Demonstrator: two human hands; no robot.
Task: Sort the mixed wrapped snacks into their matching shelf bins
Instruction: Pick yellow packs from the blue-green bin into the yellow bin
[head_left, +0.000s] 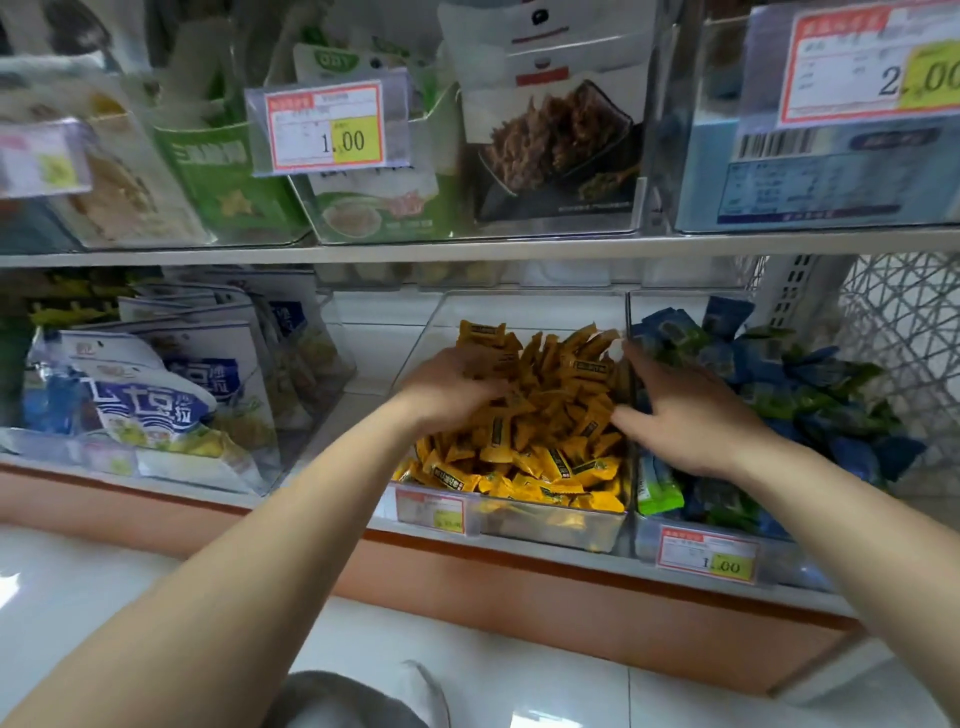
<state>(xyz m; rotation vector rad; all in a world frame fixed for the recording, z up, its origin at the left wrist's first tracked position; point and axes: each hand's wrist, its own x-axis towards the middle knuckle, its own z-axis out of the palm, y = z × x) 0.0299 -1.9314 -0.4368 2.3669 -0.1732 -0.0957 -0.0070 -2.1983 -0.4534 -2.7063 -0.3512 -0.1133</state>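
Logged yellow wrapped snacks (545, 441) heaped high in the middle clear bin (550, 535), touching its right wall. Logged blue and green wrapped snacks (779, 384) piled in the neighbouring bin (644, 540), with one bright green packet (658, 486) at its front, just beside the divider. Found right hand (680, 421) spread across that divider, fingers (636, 364) straight and released, gripping nothing, thumb resting against the yellow heap. Found left hand (452, 384) sunk into the heap's far left side, its tips buried under packets; could not tell whether clenched on any. Judged each piece light, small and film-wrapped, hence slippery and prone to slide off the heap when disturbed. Judged not fragile, though crushable under a hard squeeze. Advised a pinch on a crimped end or across the narrow middle, one stray at a time, rather than a scoop.
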